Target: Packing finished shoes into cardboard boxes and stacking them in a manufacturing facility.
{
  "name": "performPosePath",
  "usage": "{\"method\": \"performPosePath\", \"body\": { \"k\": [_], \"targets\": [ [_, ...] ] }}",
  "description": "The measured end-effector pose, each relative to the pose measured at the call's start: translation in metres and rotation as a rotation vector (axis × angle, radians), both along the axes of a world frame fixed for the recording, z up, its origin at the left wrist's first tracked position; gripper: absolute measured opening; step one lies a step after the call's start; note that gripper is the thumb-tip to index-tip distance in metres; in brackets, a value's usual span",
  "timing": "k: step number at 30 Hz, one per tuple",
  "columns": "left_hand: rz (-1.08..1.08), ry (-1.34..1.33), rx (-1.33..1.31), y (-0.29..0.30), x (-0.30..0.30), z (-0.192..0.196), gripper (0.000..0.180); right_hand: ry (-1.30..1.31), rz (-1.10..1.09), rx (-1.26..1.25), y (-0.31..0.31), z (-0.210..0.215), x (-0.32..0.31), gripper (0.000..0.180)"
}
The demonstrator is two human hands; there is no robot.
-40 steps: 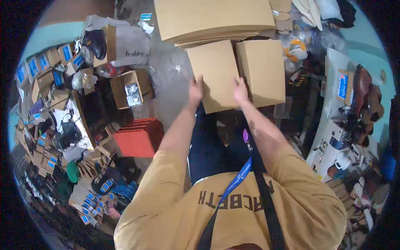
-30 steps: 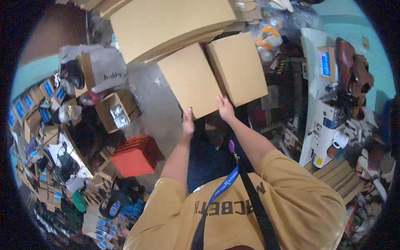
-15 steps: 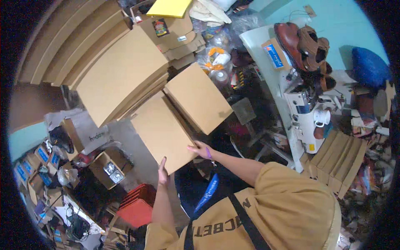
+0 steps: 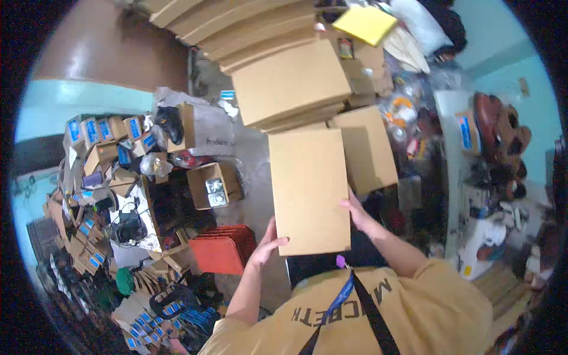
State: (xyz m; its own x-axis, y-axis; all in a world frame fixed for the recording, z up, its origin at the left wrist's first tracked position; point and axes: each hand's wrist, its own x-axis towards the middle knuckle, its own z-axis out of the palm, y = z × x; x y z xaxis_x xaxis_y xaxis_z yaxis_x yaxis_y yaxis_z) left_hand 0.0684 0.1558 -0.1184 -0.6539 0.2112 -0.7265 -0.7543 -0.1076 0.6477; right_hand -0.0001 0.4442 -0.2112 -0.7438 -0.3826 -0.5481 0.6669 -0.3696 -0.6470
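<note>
A plain tan cardboard piece [image 4: 310, 189] stands out at the centre of the frame, its long sides running nearly up and down and its lower edge just above the person's mustard shirt [image 4: 331, 296]; whether it is flat or a full box is hard to tell. The left hand [image 4: 264, 249] pinches its left side near the lower corner, thumb laid on the front face and fingers along the edge. The right hand [image 4: 359, 216] grips the right side a little higher, thumb tip on the edge, the other fingers mostly hidden. Just behind, to the right, a second tan cardboard piece [image 4: 373, 151] is partly covered by the held one. Above them, at upper centre, lies a stack of cardboard [image 4: 290, 83]. A yellow sheet [image 4: 365, 25] sits at the upper right. Left of centre, an open carton [image 4: 198, 192] holds shiny silvery items [image 4: 217, 199], and below it is a red stack [image 4: 216, 251] of plastic pieces. Blue-labelled boxes [image 4: 92, 130] crowd the left side. On the right, reddish-brown shoes [image 4: 487, 112] rest near a pale bench [image 4: 451, 177], with a white machine [image 4: 473, 260] lower down.
</note>
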Motion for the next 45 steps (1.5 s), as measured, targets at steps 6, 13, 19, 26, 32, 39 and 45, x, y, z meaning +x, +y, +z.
{"method": "performPosePath", "body": {
  "k": [6, 13, 19, 26, 32, 39, 45],
  "targets": [
    [-0.027, -0.052, 0.174, 0.043, -0.009, -0.053, 0.094, 0.195, -0.07, 0.192, 0.059, 0.035, 0.0, 0.099],
    [0.043, -0.043, -0.189, 0.17, -0.109, -0.175, 0.08, -0.195, -0.372, 0.216, 0.185, -0.025, 0.107, 0.076],
    [-0.108, -0.07, -0.309, 0.242, -0.126, -0.251, 0.073, -0.249, -0.552, 0.229, 0.259, -0.033, 0.181, 0.067],
    [0.016, 0.135, -0.513, 0.239, -0.106, -0.276, 0.057, -0.323, -0.742, 0.137, 0.256, -0.03, 0.199, 0.074],
    [-0.219, -0.012, -0.518, 0.225, -0.106, -0.254, 0.063, -0.321, -0.689, 0.145, 0.247, -0.037, 0.199, 0.072],
    [-0.163, -0.122, 0.258, 0.203, -0.059, -0.165, 0.083, -0.248, -0.511, 0.264, 0.206, -0.073, 0.155, 0.075],
    [0.041, -0.081, 0.09, 0.12, -0.024, -0.131, 0.081, 0.058, -0.112, 0.269, 0.112, -0.029, 0.059, 0.103]
  ]
}}
